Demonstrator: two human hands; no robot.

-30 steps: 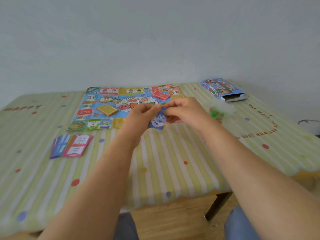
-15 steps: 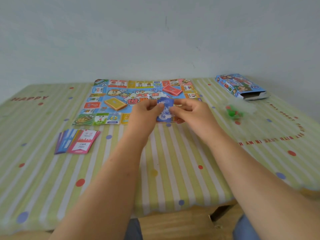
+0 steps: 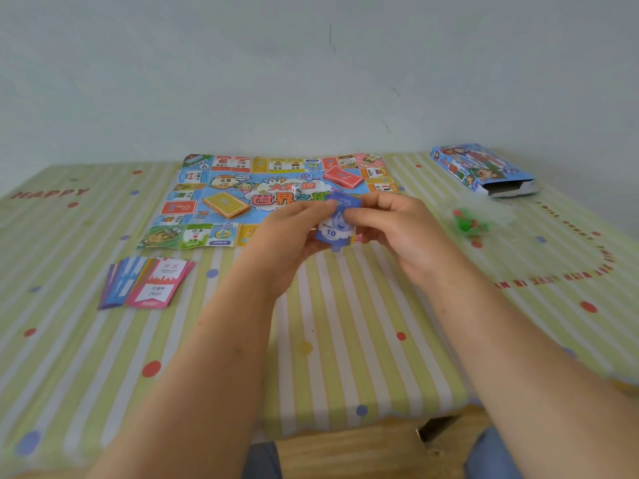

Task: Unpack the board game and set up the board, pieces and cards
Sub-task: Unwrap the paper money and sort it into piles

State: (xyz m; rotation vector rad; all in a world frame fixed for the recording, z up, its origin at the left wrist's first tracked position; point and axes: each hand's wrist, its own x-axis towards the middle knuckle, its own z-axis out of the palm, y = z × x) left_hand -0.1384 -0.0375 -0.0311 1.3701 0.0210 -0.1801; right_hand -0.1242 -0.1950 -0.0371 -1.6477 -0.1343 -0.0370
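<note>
The paper game board lies unfolded at the back middle of the table. On it sit a yellow card deck, a red card deck and a white die. Just in front of the board, my left hand and my right hand together hold a small stack of blue play money marked 10. A fanned pile of property cards lies at the left. The open game box lies at the back right.
A clear bag with green and red pieces lies right of my hands. The striped tablecloth covers the table; its near edge hangs over a wooden floor and a dark table leg. A wall stands right behind the table.
Both hands stay on the blue money stack, fingers shifting on it. The camera view has swung, so the table's things sit further right and the board appears closer.
</note>
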